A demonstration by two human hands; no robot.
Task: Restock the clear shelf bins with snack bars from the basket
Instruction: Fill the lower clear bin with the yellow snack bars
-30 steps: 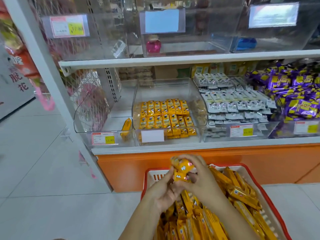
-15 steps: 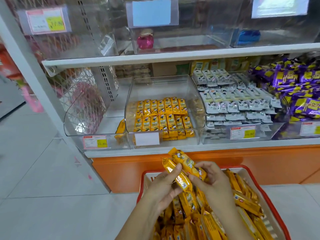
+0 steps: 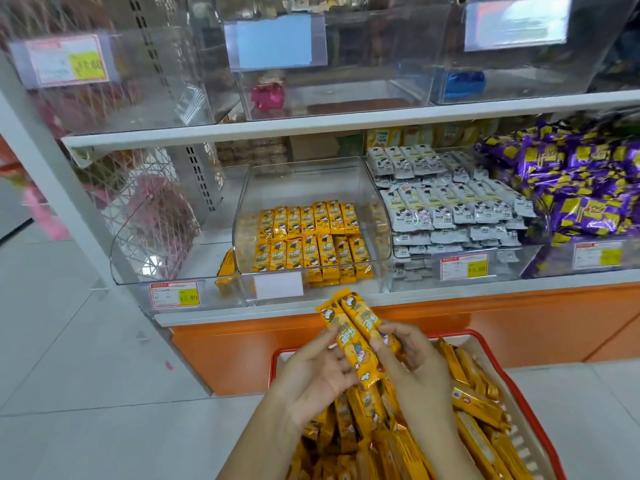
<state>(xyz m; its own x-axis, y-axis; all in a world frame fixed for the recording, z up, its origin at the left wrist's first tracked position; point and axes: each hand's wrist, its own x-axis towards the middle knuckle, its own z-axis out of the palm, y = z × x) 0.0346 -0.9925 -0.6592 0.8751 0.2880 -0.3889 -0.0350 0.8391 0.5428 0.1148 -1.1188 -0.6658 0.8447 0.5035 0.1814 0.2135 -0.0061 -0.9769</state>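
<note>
I see grey-white packets [image 3: 450, 209] stacked beside purple sweets [image 3: 571, 188]; a pink wrapped sweet [image 3: 266, 97] above; orange plinth [image 3: 485, 334] meets the tiled floor [image 3: 86, 358].

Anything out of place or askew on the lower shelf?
One yellow snack bar leans on end in the left bin, outside the middle bin where matching bars lie in neat rows. Nothing else stands out.

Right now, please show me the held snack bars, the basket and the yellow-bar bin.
held snack bars [image 3: 350, 341], head view, wrapper of the front bar
basket [image 3: 516, 398], head view, right edge
yellow-bar bin [image 3: 304, 185], head view, clear rear wall
</note>
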